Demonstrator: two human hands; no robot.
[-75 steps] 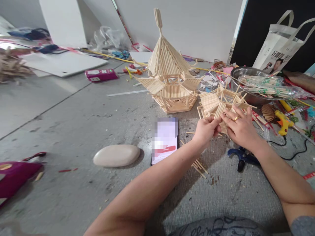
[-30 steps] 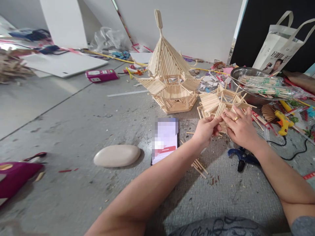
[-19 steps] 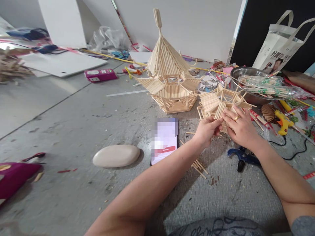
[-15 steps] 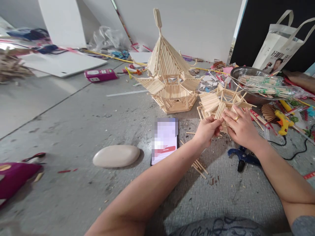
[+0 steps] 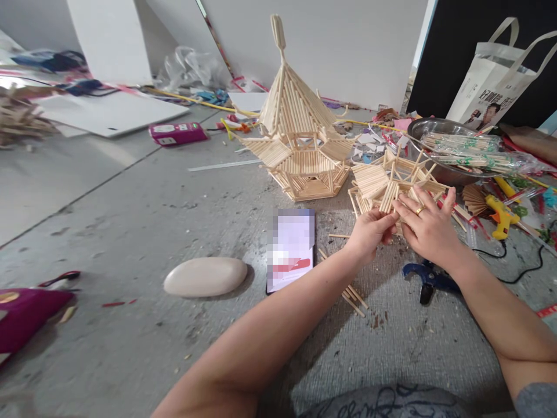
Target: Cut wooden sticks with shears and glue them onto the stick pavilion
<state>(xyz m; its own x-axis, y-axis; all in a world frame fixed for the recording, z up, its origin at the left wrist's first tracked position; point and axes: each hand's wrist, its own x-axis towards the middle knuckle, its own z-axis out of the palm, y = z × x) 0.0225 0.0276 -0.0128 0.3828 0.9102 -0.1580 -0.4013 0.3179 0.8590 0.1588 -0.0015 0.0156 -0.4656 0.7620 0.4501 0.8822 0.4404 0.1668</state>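
Note:
Both hands work on a small roof section of wooden sticks [image 5: 383, 180] lying on the floor right of a finished stick pagoda [image 5: 298, 136]. My left hand [image 5: 369, 232] pinches the near edge of one stick panel. My right hand [image 5: 429, 223], wearing a ring, rests its curled fingers on the same section from the right, pressing it. Loose sticks [image 5: 350, 293] lie on the floor beneath my left forearm.
A phone [image 5: 291, 249] and a smooth oval stone [image 5: 205, 276] lie to the left. Blue pliers [image 5: 429, 278] sit under my right wrist. A metal bowl of packed sticks [image 5: 455, 151], a yellow glue gun [image 5: 500, 213] and a white bag [image 5: 496, 75] stand at right.
Almost nothing differs. My right hand's fingers have spread slightly over the stick section; my left hand keeps its pinch.

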